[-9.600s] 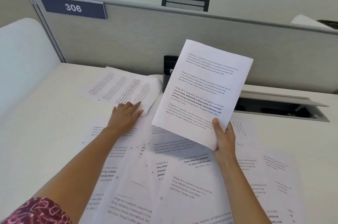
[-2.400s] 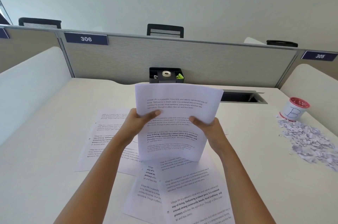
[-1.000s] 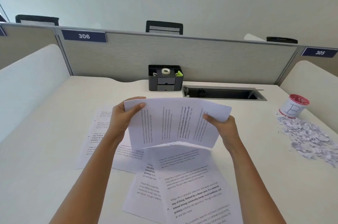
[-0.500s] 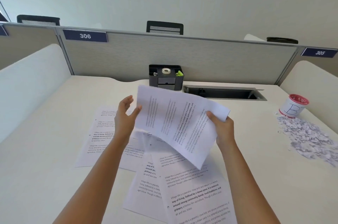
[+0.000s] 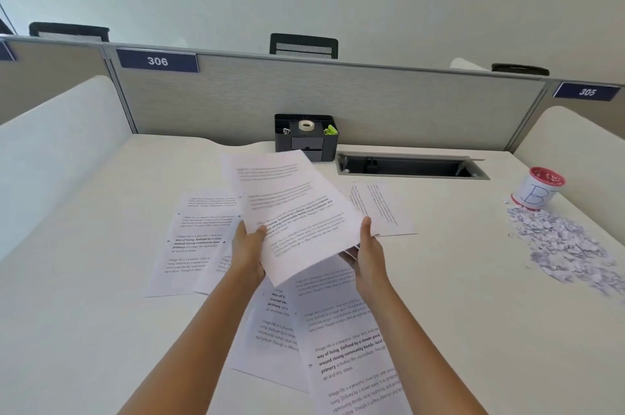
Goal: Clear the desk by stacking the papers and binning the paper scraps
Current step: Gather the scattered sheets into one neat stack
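A stack of printed papers [image 5: 294, 211] hangs above the middle of the white desk [image 5: 84, 313]. My left hand [image 5: 248, 252] grips its near left edge, thumb on top. My right hand [image 5: 367, 254] holds the near right corner, thumb on top and fingers under it. Loose printed sheets lie beneath: some at the left [image 5: 189, 242], some near me [image 5: 348, 347], and one at the right [image 5: 382, 208]. A pile of paper scraps [image 5: 564, 248] spreads at the right, beside a white cup with a red rim [image 5: 537, 189] marked B.
A black desk organiser [image 5: 306, 137] with a tape roll stands against the grey partition [image 5: 406, 110]. An open cable slot [image 5: 411, 166] lies to its right. White side panels bound the desk at left [image 5: 50, 150] and right [image 5: 581, 144].
The stack has turned from sideways to text-upright, flatter and lower over the desk. My left hand, open half a second ago, now grips the stack's left edge. A sheet now shows at the right.
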The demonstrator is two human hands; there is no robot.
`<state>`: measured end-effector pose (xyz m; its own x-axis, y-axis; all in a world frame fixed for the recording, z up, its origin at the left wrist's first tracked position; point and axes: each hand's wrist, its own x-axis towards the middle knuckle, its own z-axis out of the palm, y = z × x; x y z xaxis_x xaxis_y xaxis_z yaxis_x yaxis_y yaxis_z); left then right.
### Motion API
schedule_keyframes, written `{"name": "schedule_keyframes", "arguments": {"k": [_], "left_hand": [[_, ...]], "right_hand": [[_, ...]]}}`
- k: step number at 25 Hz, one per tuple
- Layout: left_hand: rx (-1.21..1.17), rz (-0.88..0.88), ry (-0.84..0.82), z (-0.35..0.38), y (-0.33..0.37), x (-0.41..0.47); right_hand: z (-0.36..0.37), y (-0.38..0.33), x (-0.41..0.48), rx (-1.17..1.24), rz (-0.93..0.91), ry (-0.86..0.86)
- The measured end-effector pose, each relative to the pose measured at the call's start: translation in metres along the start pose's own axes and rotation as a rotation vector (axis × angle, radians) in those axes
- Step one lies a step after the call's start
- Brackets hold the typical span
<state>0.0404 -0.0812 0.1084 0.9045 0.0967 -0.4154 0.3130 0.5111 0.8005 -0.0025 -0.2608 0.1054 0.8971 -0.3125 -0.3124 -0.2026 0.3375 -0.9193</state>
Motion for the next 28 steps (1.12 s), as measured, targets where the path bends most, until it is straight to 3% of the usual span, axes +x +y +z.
{"name": "schedule_keyframes", "arguments": {"k": [2, 6, 8, 13, 15, 17, 19, 21, 23, 28], "left_hand": [[-0.028, 0.006, 0.045, -0.008, 0.01, 0.004], [-0.057, 0.025, 0.085, -0.017, 0.027, 0.008], [-0.076, 0.02, 0.08, -0.02, 0.03, 0.009], [-0.019, -0.024, 0.02, -0.026, 0.02, 0.009], [0.021, -0.036, -0.012, -0.03, 0.013, 0.01], [0.067, -0.051, -0.041, -0.034, 0.009, 0.011], [0.106, -0.065, -0.06, -0.039, 0.006, 0.012], [0.124, -0.077, -0.073, -0.043, 0.005, 0.012], [0.116, -0.085, -0.087, -0.044, 0.004, 0.014], [0.087, -0.082, -0.126, -0.038, 0.007, 0.017]], "right_hand": [[-0.013, 0.013, -0.012, -0.334, -0.06, -0.129], [-0.048, 0.062, -0.02, -1.301, -0.348, -0.427], [-0.055, 0.076, -0.012, -1.496, -0.4, -0.438], [-0.06, 0.063, 0.023, -1.531, -0.403, -0.44], [-0.059, 0.049, 0.031, -1.401, -0.344, -0.441], [-0.062, 0.041, 0.04, -1.255, -0.358, -0.227], [-0.072, 0.033, 0.046, -1.352, -0.36, 0.073], [-0.085, 0.026, 0.048, -1.45, -0.163, 0.232], [-0.093, 0.021, 0.046, -1.471, 0.008, 0.264], [-0.099, 0.015, 0.054, -1.303, 0.127, 0.175]]}}
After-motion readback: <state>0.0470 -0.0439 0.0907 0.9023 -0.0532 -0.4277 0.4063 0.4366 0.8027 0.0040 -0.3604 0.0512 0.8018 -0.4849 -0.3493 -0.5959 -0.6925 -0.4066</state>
